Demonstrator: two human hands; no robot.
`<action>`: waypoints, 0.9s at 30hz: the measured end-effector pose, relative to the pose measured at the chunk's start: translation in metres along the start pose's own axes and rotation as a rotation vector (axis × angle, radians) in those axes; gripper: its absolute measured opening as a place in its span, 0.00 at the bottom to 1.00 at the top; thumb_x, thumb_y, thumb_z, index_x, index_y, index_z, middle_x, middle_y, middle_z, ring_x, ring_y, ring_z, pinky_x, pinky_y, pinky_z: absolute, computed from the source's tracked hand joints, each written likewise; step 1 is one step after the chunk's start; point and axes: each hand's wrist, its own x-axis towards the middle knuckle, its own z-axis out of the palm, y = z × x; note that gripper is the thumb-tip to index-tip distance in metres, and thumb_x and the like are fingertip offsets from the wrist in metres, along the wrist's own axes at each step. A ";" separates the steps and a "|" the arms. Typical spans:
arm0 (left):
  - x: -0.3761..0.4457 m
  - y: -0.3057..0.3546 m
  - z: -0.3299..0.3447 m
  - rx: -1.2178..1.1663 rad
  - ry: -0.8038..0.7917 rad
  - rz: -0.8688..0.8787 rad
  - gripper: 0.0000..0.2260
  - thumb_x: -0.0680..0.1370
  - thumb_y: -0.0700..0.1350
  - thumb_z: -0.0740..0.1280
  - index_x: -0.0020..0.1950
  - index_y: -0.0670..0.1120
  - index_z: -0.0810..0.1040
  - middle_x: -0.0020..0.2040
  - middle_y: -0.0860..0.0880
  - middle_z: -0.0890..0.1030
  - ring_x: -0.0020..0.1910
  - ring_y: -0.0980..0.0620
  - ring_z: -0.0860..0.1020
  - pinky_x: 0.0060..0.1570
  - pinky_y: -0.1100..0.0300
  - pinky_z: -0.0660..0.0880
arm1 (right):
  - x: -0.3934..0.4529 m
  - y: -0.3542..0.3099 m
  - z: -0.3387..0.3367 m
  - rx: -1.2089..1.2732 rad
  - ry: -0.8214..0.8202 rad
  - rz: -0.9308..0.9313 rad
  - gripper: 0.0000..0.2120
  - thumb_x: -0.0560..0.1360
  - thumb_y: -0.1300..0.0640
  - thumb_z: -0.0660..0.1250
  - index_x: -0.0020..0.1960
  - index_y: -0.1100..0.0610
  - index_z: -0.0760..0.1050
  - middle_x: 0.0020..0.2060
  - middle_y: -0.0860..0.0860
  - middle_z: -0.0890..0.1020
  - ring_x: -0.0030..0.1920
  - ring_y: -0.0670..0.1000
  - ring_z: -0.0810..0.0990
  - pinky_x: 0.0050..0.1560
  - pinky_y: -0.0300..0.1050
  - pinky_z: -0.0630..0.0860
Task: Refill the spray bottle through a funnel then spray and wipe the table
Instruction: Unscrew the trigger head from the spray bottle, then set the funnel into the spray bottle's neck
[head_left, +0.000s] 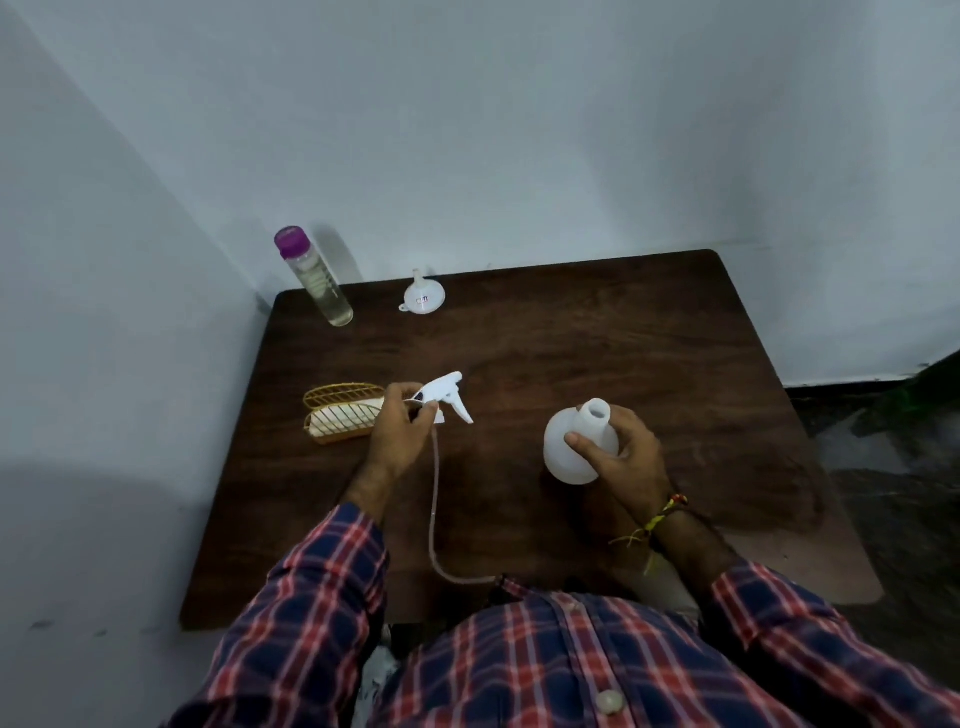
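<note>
Now bottle (579, 447) inside right grip (623, 457) (uncapped)

The tabletop (649, 332) lay bare across its middle and toward two o'clock, giving open passage there. At eleven o'clock a clear bottle (315, 278) stood in the corner, with a funnel (423, 296) at twelve, well apart. A yellow rack (340, 413) blocked nine o'clock. A thin tube (434, 499) trailed toward six, crossing the near gap between the arms.

white spray bottle (579, 447) uncapped, upright; white funnel (424, 296) inverted.
</note>
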 end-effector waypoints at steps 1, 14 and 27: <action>0.002 -0.010 0.000 -0.055 -0.024 -0.056 0.13 0.80 0.38 0.66 0.63 0.46 0.69 0.52 0.41 0.81 0.45 0.48 0.81 0.35 0.64 0.75 | 0.000 0.001 0.002 0.004 -0.002 0.010 0.22 0.68 0.45 0.76 0.60 0.51 0.79 0.56 0.46 0.79 0.56 0.48 0.78 0.55 0.52 0.79; 0.007 -0.071 0.021 0.116 0.100 -0.205 0.15 0.80 0.39 0.64 0.66 0.39 0.74 0.62 0.39 0.79 0.62 0.40 0.76 0.60 0.48 0.73 | 0.008 0.013 0.029 -0.039 0.087 0.144 0.27 0.65 0.43 0.78 0.61 0.53 0.79 0.57 0.49 0.81 0.57 0.51 0.79 0.56 0.53 0.80; -0.015 -0.065 0.021 0.474 0.195 -0.212 0.24 0.79 0.47 0.66 0.73 0.47 0.65 0.70 0.42 0.69 0.67 0.44 0.72 0.61 0.49 0.74 | 0.007 0.019 0.031 -0.131 -0.011 0.147 0.30 0.65 0.49 0.80 0.64 0.54 0.76 0.61 0.51 0.79 0.60 0.51 0.77 0.58 0.49 0.77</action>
